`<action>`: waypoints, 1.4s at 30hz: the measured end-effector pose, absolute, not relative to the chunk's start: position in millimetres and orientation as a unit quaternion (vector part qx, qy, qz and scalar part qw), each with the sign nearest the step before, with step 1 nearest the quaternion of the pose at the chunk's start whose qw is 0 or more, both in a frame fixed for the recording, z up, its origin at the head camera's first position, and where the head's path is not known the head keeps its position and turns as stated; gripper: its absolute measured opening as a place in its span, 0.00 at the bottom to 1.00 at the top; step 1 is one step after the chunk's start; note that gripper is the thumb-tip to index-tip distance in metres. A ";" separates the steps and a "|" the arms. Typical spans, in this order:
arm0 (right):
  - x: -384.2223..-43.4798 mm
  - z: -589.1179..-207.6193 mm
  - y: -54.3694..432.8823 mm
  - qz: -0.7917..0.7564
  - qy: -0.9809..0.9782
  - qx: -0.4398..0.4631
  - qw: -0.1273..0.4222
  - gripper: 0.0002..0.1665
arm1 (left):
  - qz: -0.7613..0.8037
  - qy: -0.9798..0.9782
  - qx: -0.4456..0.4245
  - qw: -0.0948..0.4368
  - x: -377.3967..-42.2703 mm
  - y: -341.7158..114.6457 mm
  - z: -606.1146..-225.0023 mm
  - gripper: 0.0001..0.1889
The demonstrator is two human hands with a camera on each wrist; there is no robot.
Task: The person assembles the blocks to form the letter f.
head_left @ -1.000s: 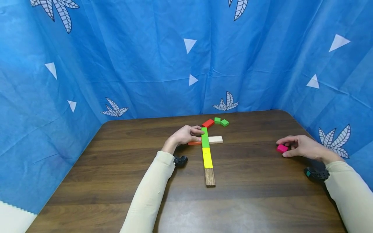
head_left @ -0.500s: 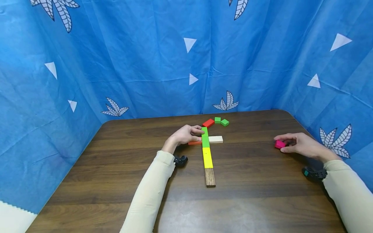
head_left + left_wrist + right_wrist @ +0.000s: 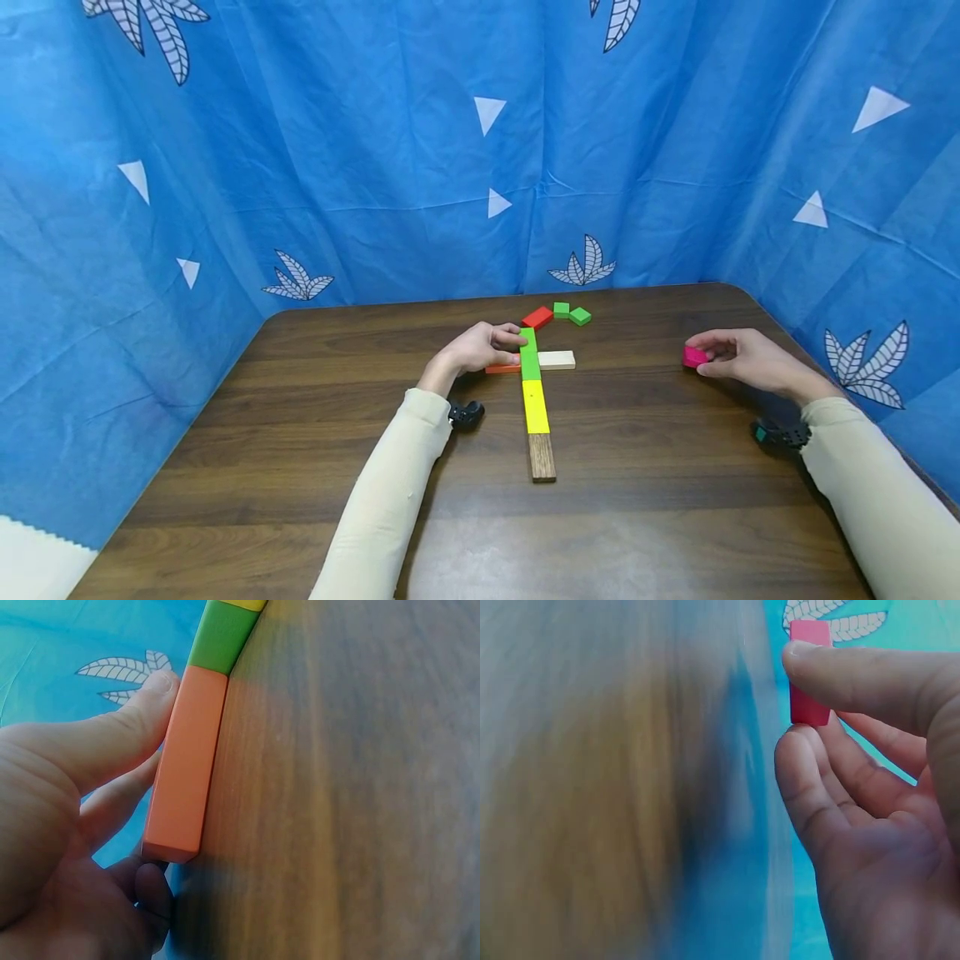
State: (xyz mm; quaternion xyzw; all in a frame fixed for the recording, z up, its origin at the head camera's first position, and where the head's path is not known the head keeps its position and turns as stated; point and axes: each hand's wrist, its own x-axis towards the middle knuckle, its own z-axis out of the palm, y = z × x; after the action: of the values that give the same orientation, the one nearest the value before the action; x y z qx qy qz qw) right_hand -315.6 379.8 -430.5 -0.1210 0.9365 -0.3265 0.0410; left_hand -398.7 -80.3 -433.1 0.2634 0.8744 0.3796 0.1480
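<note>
My right hand (image 3: 750, 360) pinches a small pink block (image 3: 694, 357) between thumb and fingers, over the right side of the table. In the right wrist view the thumb lies across the pink block's face. At the middle, my left hand (image 3: 482, 347) rests against a flat layout of blocks. Its thumb is at the orange block (image 3: 187, 761), and its extended fingers reach the upper green block (image 3: 528, 337). Below that in line lie another green block (image 3: 529, 367), a yellow block (image 3: 535, 407) and a brown wood-grain block (image 3: 542, 457). A white block (image 3: 557, 360) juts right.
Beyond the layout's top lie a red block (image 3: 537, 317) set at a slant and two small green blocks, one straight (image 3: 561, 310) and one turned (image 3: 580, 317). A blue patterned curtain (image 3: 405, 167) hangs behind and beside the brown wooden table (image 3: 300, 467).
My right hand has moved left and slightly toward the far edge, carrying the pink block. The left hand has stayed in place at the layout.
</note>
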 end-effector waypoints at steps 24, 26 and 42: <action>-357.6 -424.3 326.7 -0.368 0.921 -0.116 0.047 0.27 | 0.383 0.872 0.264 0.151 -398.4 -81.7 -433.3 0.24; -361.9 -425.3 320.9 -0.370 0.920 -0.116 0.054 0.28 | 0.384 0.872 0.263 0.152 -398.5 -82.4 -433.0 0.25; -394.8 -425.3 273.9 -0.376 0.918 -0.110 0.063 0.28 | 0.382 0.873 0.262 0.152 -398.8 -82.3 -428.7 0.25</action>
State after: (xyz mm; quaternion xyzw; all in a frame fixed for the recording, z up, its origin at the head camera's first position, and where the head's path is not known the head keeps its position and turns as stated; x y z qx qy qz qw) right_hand -394.8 273.9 -425.3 -0.1105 0.9180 -0.3757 0.0631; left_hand -398.8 -82.3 -428.7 0.2622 0.8731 0.3817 0.1522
